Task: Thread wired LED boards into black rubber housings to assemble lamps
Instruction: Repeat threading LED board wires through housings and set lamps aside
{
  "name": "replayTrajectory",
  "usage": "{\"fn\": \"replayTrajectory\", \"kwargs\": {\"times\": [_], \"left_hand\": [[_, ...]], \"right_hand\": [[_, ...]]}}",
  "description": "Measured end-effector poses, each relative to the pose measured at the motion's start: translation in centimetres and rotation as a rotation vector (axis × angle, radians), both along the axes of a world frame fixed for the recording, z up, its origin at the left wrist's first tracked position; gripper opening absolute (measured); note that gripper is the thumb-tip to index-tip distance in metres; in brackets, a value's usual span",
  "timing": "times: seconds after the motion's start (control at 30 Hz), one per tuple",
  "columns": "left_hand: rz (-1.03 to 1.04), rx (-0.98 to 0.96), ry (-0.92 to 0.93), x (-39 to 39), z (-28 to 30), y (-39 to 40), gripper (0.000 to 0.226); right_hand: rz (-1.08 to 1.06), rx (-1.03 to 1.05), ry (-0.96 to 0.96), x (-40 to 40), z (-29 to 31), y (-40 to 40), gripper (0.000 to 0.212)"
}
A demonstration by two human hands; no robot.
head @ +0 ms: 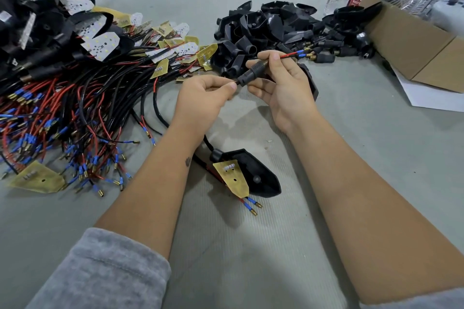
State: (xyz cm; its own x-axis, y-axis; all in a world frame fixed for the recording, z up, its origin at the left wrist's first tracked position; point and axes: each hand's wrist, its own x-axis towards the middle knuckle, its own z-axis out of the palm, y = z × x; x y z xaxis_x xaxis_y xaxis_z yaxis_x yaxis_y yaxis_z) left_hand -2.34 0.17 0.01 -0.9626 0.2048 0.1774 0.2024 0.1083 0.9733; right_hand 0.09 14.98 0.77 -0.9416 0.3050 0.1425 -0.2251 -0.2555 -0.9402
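At frame centre, the right hand (283,83) grasps a black rubber housing (253,71) by its ribbed neck; the left hand (203,98) pinches the black cable (160,110) entering it. The rubber looks soft and grippy, the wires limp and light, so hold close to the opening. The housing's body hides behind the right palm.

Both hands (251,88) grip a black rubber housing (253,71) above the grey table (351,133).
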Motion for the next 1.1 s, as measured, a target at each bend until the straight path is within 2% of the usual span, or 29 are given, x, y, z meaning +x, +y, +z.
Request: {"fn": "replayTrajectory", "kwargs": {"times": [0.4, 0.57, 0.73, 0.93, 1.0, 1.1], "left_hand": [[0.021, 0.065, 0.017, -0.2, 0.0, -0.2, 0.017], [0.057, 0.012, 0.005, -0.2, -0.2, -0.1, 0.016], [0.073, -0.042, -0.043, -0.6, -0.3, -0.3, 0.026], [0.076, 0.166, -0.165, -1.1, 0.0, -0.5, 0.019], [0.068, 0.184, -0.149, -1.0, 0.0, -0.5, 0.017], [0.040, 0.109, -0.023, -0.5, 0.1, -0.1, 0.013]], "right_hand": [[-0.021, 0.055, -0.080, 0.2, 0.1, 0.3, 0.021], [0.026, 0.065, -0.044, 0.2, 0.0, 0.3, 0.022], [0.123, 0.040, -0.038, 0.2, 0.1, 0.7, 0.021], [0.162, 0.024, -0.056, 0.1, 0.1, 0.8, 0.020], [0.154, 0.017, -0.071, 0.0, 0.0, 0.7, 0.023], [0.137, 0.004, -0.105, -0.1, 0.1, 0.7, 0.030]]}}
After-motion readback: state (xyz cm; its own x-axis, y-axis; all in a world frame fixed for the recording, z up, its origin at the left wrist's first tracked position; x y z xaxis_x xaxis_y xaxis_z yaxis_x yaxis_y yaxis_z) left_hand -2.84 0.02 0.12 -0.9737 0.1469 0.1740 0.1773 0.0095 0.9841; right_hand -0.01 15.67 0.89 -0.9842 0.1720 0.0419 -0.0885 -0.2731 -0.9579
